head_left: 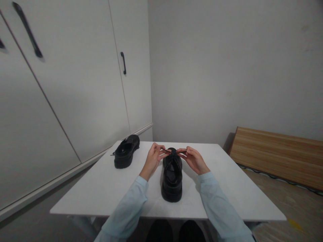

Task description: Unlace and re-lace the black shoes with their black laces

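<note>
A black lace-up shoe [172, 188] stands upright on the white table [106, 198], its heel toward me and its toe pointing away. My left hand [154, 158] is closed at the shoe's left side, pinching a dark shoelace [165, 150] stretched out from the front of the shoe. On the other side my right hand [193, 159] pinches the opposite end of the lace. Both ends run roughly level to the middle, where the lacing gathers over the tongue. Exact fingertip contact is too small to make out.
A second black shoe [124, 158] rests at the table's back left, with a loose lace end sticking out. White cabinets [83, 84] with dark handles line the left. A wood-patterned board [277, 154] leans near the wall on the right, with a cable along its foot.
</note>
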A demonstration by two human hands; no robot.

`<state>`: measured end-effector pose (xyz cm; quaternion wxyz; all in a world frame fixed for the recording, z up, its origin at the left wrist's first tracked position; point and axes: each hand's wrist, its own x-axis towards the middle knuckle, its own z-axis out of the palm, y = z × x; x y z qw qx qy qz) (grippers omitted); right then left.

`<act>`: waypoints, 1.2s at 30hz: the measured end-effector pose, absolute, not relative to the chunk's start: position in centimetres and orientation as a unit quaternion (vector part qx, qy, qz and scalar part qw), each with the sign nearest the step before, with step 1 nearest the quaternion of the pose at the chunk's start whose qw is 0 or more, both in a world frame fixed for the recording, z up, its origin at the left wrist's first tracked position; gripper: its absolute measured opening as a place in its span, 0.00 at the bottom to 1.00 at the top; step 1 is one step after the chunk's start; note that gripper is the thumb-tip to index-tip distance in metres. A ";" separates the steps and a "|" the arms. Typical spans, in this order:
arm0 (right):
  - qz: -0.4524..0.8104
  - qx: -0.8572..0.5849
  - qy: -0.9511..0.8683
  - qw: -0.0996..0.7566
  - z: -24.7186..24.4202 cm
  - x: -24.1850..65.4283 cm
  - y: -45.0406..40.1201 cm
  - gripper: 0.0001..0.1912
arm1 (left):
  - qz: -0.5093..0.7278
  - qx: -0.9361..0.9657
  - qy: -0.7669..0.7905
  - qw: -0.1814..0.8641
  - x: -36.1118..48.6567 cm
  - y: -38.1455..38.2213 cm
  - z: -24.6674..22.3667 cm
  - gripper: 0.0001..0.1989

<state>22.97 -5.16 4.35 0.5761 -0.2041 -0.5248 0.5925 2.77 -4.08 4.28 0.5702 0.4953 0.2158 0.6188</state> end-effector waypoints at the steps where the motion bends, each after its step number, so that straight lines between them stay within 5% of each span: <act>1: 0.597 -0.201 -0.519 0.578 4.4 22.9 -5.2 0.12 | 0.617 0.486 0.204 0.584 2.9 -4.2 4.3 0.21; 20: 0.615 -0.199 -0.462 0.607 4.1 23.8 -4.5 0.16 | 0.662 0.426 0.248 0.565 2.5 -2.7 3.5 0.21; 36: 0.666 -0.321 -0.459 0.493 3.4 25.0 -4.2 0.21 | 0.636 0.445 0.324 0.540 1.2 -1.4 2.4 0.22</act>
